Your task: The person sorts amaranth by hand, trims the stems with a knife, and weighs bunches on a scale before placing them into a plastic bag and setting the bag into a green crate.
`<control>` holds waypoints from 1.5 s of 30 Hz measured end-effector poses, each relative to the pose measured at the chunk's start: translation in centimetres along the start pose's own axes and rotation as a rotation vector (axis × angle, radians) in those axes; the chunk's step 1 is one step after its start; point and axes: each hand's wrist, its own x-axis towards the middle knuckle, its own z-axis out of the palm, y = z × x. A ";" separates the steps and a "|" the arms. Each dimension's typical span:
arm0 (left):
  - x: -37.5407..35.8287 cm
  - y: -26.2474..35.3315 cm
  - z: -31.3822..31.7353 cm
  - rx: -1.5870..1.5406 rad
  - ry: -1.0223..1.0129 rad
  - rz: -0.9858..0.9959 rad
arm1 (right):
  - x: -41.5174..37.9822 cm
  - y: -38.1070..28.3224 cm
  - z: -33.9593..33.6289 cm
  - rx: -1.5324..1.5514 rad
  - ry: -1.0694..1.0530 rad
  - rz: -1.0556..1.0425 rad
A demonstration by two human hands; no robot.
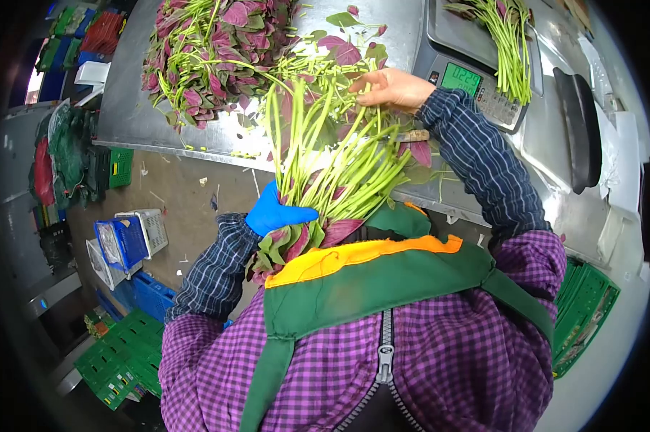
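My left hand [285, 211], in a blue glove, is closed around a bunch of leafy greens [339, 183] that look like red amaranth. The pale green stems fan up and away from me, and the purple-green leaves hang below the glove. My bare right hand [391, 89] is at the far ends of the stems, with thumb and fingers bent together in a pinch. What lies between those fingertips is not clear. Just below the right wrist shows a short wooden handle [415, 135]; the rest of that tool is hidden by stems.
A large heap of the same greens [220, 54] lies on the metal table [127, 108], with loose leaves and stem bits around it. At the right, a digital scale [476, 90] carries another bunch [508, 54]. Green crates [123, 353] and a blue basket [121, 243] stand on the floor.
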 end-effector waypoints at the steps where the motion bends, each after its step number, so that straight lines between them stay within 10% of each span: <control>1: -0.1 0.1 0.0 -0.007 0.013 -0.021 | -0.2 -0.1 0.0 0.004 0.002 -0.002; 7: -0.6 -0.1 0.0 0.015 0.078 -0.035 | -2.7 -0.9 0.4 -0.816 0.642 -0.379; 14: -0.1 -0.5 -0.4 0.035 0.096 0.000 | -6.1 -1.7 7.8 -0.792 0.098 -0.583; 17: -0.1 0.4 0.2 -0.010 0.085 -0.023 | -6.8 -1.7 7.6 -0.903 -0.058 -0.342; 25: 0.5 1.8 1.7 0.028 -0.038 0.046 | -5.0 -3.8 6.0 -0.866 0.136 -0.521; 34: 0.8 2.9 2.2 0.121 -0.094 0.030 | -1.8 -2.3 6.2 -0.614 -0.577 -0.246; 41: 0.5 0.7 0.6 0.076 -0.003 -0.040 | -4.4 -1.9 -2.1 -0.905 -0.235 -0.160; 45: -0.2 -0.2 -0.4 0.104 0.056 -0.022 | -5.1 5.3 -5.3 -0.349 0.103 0.039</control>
